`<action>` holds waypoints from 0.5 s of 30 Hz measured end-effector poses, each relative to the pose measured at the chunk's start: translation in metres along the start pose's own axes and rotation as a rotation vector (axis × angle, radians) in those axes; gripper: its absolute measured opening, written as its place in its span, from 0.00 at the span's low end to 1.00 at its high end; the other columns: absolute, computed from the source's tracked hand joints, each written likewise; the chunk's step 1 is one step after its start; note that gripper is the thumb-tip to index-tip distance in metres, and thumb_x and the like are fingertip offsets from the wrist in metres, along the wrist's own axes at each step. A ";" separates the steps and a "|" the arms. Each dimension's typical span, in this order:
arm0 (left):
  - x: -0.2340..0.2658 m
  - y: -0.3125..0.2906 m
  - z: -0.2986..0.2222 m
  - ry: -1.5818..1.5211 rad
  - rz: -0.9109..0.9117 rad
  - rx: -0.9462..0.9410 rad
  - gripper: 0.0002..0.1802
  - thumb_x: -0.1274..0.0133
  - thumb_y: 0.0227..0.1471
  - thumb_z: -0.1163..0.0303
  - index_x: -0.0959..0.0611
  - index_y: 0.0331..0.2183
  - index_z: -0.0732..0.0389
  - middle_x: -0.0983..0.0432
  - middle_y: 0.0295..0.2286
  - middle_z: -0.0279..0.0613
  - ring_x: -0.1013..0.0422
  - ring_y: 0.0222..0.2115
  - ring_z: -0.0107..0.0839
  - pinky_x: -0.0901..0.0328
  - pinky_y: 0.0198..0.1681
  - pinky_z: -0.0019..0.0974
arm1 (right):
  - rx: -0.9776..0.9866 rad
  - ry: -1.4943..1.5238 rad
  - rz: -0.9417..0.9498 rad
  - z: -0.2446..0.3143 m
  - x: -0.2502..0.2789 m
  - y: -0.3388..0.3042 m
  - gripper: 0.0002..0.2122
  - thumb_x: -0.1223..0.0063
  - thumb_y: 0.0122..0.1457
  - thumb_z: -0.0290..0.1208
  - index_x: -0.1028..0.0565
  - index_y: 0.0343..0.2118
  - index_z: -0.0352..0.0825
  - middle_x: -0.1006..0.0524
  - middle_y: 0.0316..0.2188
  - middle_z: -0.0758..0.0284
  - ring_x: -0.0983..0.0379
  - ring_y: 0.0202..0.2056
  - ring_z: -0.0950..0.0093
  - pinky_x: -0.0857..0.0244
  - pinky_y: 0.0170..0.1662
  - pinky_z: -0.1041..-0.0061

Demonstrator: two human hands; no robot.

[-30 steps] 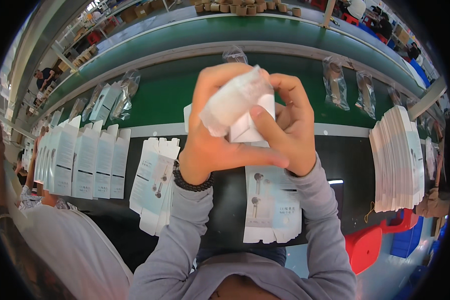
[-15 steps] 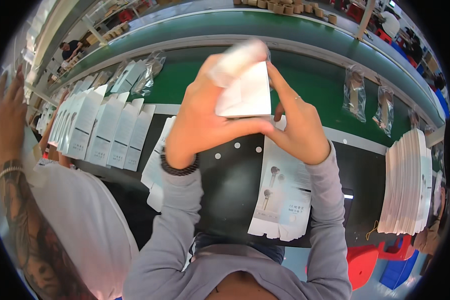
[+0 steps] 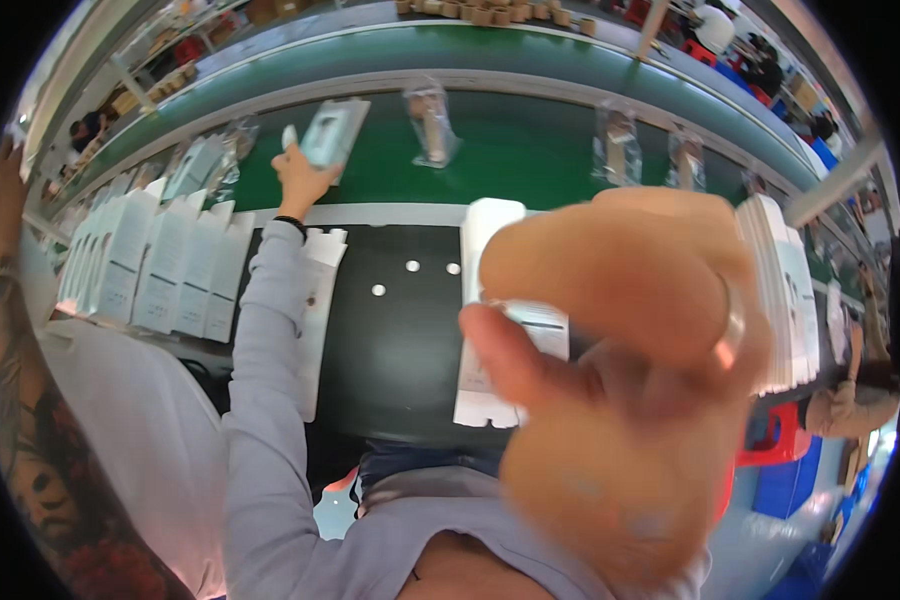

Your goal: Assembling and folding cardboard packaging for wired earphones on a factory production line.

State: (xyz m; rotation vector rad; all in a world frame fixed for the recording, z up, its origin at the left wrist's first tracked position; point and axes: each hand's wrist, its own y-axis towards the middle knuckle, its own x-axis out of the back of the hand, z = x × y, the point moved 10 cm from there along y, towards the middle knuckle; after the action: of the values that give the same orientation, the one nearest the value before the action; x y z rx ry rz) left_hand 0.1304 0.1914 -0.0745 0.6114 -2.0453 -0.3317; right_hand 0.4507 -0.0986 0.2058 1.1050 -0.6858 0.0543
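Observation:
At the green belt, my left hand [image 3: 305,182] grips the near end of a pale blue-and-white box [image 3: 332,135], with a dark print on its face. A dark band circles my left wrist. My right hand [image 3: 630,340] is raised very close to the camera, large and blurred. Its fingers are curled, a ring on one of them, and a gap shows between thumb and forefinger with nothing visible in it. Behind that hand, partly hidden, lies a flat printed carton [image 3: 488,385] on the black table [image 3: 400,350]. Another flat carton [image 3: 317,300] lies beside my left forearm.
Folded cartons [image 3: 155,265] stand in a row at the left; a stack of flat cartons [image 3: 795,300] stands at the right. Bagged items [image 3: 430,125] lie along the green belt [image 3: 530,150]. A person's tattooed arm [image 3: 35,450] is close at my left.
Both hands held a white box together before. Now my left hand has carried a box out to the belt at the far left. My right hand has parted from it and come up near the camera.

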 end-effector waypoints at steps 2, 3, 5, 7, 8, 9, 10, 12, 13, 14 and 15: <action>-0.006 -0.009 0.020 0.127 0.034 0.144 0.53 0.36 0.30 0.56 0.44 0.56 0.61 0.47 0.48 0.57 0.48 0.49 0.55 0.46 0.48 0.55 | -0.197 -0.089 -0.073 -0.027 0.009 -0.002 0.16 0.42 0.25 0.16 0.25 0.24 0.37 0.27 0.23 0.70 0.34 0.23 0.74 0.38 0.26 0.73; -0.001 -0.015 -0.003 0.159 0.003 0.123 0.52 0.37 0.31 0.54 0.43 0.56 0.59 0.49 0.50 0.56 0.49 0.51 0.56 0.47 0.48 0.61 | -0.203 -0.114 -0.045 -0.025 0.010 -0.002 0.16 0.42 0.25 0.16 0.25 0.24 0.38 0.27 0.23 0.70 0.34 0.23 0.74 0.38 0.26 0.73; 0.011 -0.008 -0.014 0.210 -0.200 0.028 0.49 0.38 0.33 0.54 0.42 0.56 0.55 0.49 0.51 0.54 0.53 0.54 0.56 0.51 0.46 0.70 | -0.201 -0.126 0.001 -0.012 0.008 -0.009 0.15 0.42 0.26 0.16 0.25 0.24 0.38 0.27 0.22 0.70 0.34 0.23 0.74 0.38 0.26 0.73; 0.020 -0.006 -0.034 0.202 -0.265 -0.066 0.47 0.39 0.35 0.54 0.41 0.55 0.56 0.48 0.52 0.52 0.54 0.55 0.57 0.51 0.47 0.70 | -0.199 -0.132 0.058 -0.005 0.009 -0.017 0.15 0.42 0.26 0.16 0.25 0.24 0.38 0.28 0.22 0.71 0.34 0.23 0.74 0.38 0.25 0.73; 0.023 -0.009 -0.053 0.176 -0.276 -0.117 0.46 0.39 0.35 0.55 0.40 0.55 0.56 0.48 0.51 0.53 0.54 0.55 0.57 0.51 0.47 0.70 | -0.202 -0.140 0.087 -0.005 0.010 -0.021 0.15 0.42 0.27 0.17 0.25 0.24 0.39 0.28 0.22 0.71 0.34 0.22 0.74 0.38 0.25 0.73; 0.030 -0.014 -0.075 0.151 -0.290 -0.168 0.45 0.40 0.36 0.55 0.39 0.54 0.56 0.48 0.51 0.53 0.53 0.54 0.57 0.51 0.47 0.70 | -0.206 -0.145 0.113 -0.006 0.011 -0.026 0.15 0.42 0.27 0.17 0.25 0.24 0.39 0.28 0.22 0.71 0.34 0.22 0.74 0.38 0.25 0.73; 0.040 -0.018 -0.090 0.138 -0.275 -0.180 0.43 0.40 0.36 0.56 0.38 0.54 0.56 0.48 0.51 0.55 0.51 0.53 0.56 0.50 0.48 0.67 | -0.204 -0.137 0.134 -0.006 0.011 -0.029 0.15 0.42 0.27 0.17 0.25 0.24 0.39 0.28 0.22 0.71 0.34 0.22 0.74 0.38 0.25 0.73; 0.044 -0.019 -0.099 0.110 -0.287 -0.234 0.43 0.40 0.36 0.56 0.37 0.54 0.56 0.48 0.51 0.56 0.50 0.53 0.56 0.49 0.49 0.64 | -0.196 -0.112 0.171 -0.003 0.011 -0.034 0.15 0.42 0.27 0.17 0.25 0.24 0.39 0.28 0.22 0.71 0.34 0.22 0.74 0.38 0.25 0.73; 0.048 -0.021 -0.105 0.099 -0.311 -0.284 0.42 0.40 0.36 0.56 0.37 0.54 0.56 0.48 0.51 0.57 0.49 0.53 0.55 0.49 0.50 0.61 | -0.190 -0.095 0.187 0.000 0.011 -0.035 0.14 0.42 0.28 0.17 0.25 0.24 0.39 0.28 0.22 0.71 0.34 0.22 0.74 0.38 0.24 0.73; 0.044 -0.023 -0.105 0.093 -0.268 -0.249 0.42 0.40 0.36 0.57 0.37 0.54 0.57 0.48 0.51 0.58 0.48 0.52 0.54 0.48 0.51 0.54 | -0.183 -0.074 0.203 0.002 0.011 -0.036 0.14 0.42 0.28 0.18 0.25 0.24 0.40 0.28 0.22 0.71 0.34 0.22 0.74 0.38 0.24 0.73; 0.046 -0.024 -0.110 0.090 -0.270 -0.252 0.42 0.40 0.36 0.57 0.37 0.54 0.57 0.48 0.51 0.58 0.48 0.52 0.54 0.48 0.51 0.54 | -0.170 -0.054 0.215 0.002 0.012 -0.036 0.14 0.42 0.28 0.18 0.25 0.24 0.40 0.28 0.22 0.71 0.34 0.21 0.74 0.38 0.24 0.73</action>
State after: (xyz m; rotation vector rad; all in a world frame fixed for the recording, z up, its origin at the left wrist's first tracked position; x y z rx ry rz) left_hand 0.2113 0.1471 0.0040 0.7311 -1.8003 -0.6969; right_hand 0.4725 -0.1208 0.1838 0.8692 -0.8404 0.1480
